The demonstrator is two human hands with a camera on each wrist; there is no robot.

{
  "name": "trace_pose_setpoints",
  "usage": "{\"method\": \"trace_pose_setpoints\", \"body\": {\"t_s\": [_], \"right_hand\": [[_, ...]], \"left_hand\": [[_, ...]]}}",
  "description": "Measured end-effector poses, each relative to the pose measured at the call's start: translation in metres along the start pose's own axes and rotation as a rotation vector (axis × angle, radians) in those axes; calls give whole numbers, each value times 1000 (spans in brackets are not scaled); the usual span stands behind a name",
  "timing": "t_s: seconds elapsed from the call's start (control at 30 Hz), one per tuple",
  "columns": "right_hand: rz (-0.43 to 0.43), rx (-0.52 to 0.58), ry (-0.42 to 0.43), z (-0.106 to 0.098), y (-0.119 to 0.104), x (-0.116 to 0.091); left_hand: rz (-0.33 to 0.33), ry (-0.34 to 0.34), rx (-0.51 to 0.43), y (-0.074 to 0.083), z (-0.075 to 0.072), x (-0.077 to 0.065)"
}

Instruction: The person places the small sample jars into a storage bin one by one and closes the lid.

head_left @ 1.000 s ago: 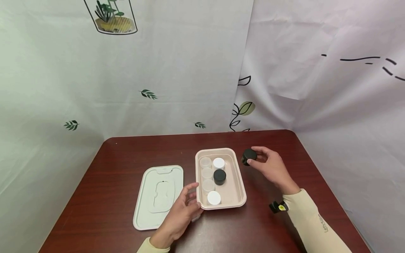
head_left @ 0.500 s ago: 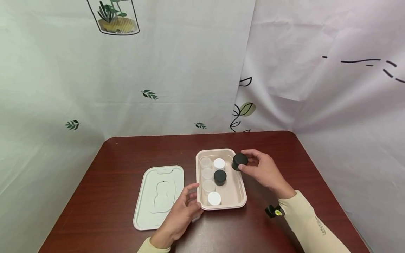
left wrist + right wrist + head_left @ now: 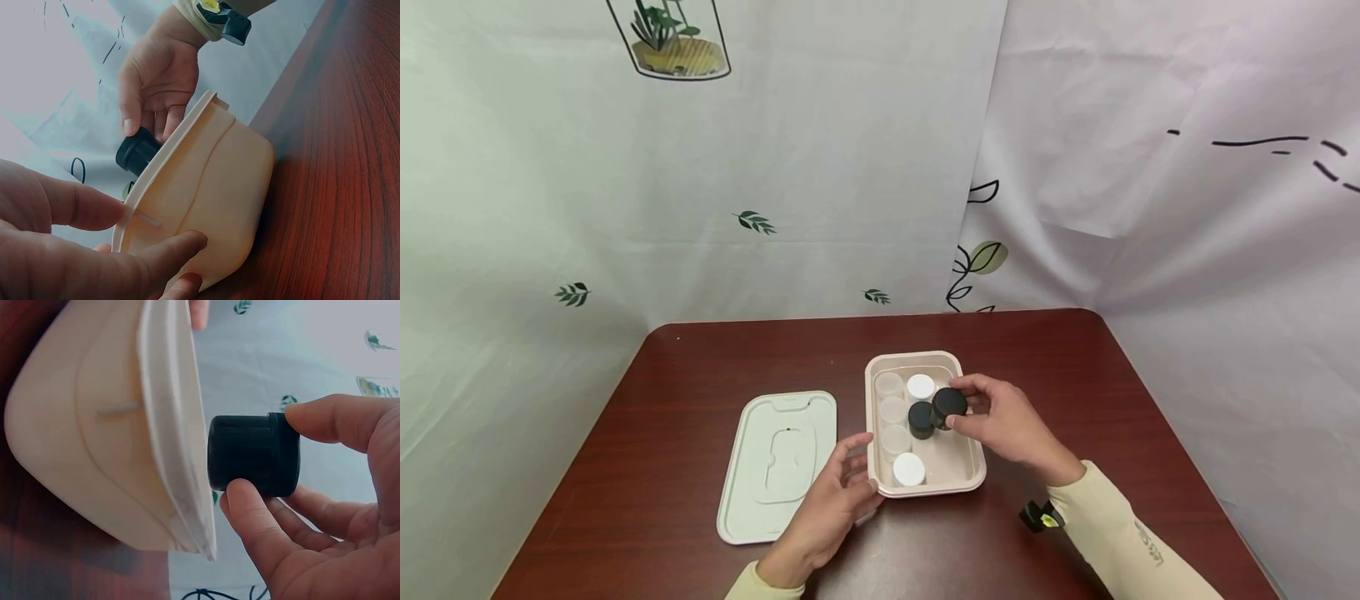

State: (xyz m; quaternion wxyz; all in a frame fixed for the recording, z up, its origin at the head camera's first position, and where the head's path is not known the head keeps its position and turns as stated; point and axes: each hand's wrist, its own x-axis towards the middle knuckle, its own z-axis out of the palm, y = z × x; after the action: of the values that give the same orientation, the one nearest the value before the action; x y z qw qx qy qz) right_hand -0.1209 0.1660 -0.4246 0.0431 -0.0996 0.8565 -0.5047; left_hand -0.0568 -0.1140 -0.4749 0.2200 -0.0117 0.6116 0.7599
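Note:
A beige plastic box (image 3: 958,477) stands on the table. In it are white-lidded jars (image 3: 909,469), several clear jars (image 3: 892,410) and a black-lidded jar (image 3: 921,419). My right hand (image 3: 1011,421) pinches another black jar (image 3: 950,403) by its sides, thumb and fingers around the lid end. In the right wrist view this jar (image 3: 253,454) is right at the box's rim, and the head view shows it over the box's inside, close beside the standing black jar. My left hand (image 3: 829,508) holds the box's near left corner, fingers on the rim and outer wall.
A pale lid (image 3: 745,492) lies flat on the dark red table (image 3: 685,375), left of the box. Printed cloth (image 3: 820,150) hangs behind the table and on both sides. A small black device (image 3: 1040,517) is worn at the right wrist.
My right hand has carried the black jar leftward and nearer, from beside the box's right rim to above its inside. The left hand stays on the box, which keeps its place.

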Motion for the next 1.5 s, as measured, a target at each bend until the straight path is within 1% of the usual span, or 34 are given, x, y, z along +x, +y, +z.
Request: {"method": "trace_pose_setpoints", "body": {"t_s": [0.27,0.47,0.7,0.9,1.17,1.27,1.5], "right_hand": [[-2,-92,-34,10,0,1],[7,-114,-72,16,-3,1],[-42,-163,-93,22,-2,2],[-32,-225,-120,27,-2,4],[-82,-284,-146,30,-3,5],[-99,-325,-147,32,-3,6],[-133,-498,-144,39,-6,7]], "left_hand": [[4,-2,-8,1,0,0],[6,-3,-7,0,0,0],[7,-6,-5,1,1,0],[8,-5,-7,0,1,0],[6,-9,-6,1,1,0],[5,-9,-4,1,1,0],[3,-9,2,2,1,0]]}}
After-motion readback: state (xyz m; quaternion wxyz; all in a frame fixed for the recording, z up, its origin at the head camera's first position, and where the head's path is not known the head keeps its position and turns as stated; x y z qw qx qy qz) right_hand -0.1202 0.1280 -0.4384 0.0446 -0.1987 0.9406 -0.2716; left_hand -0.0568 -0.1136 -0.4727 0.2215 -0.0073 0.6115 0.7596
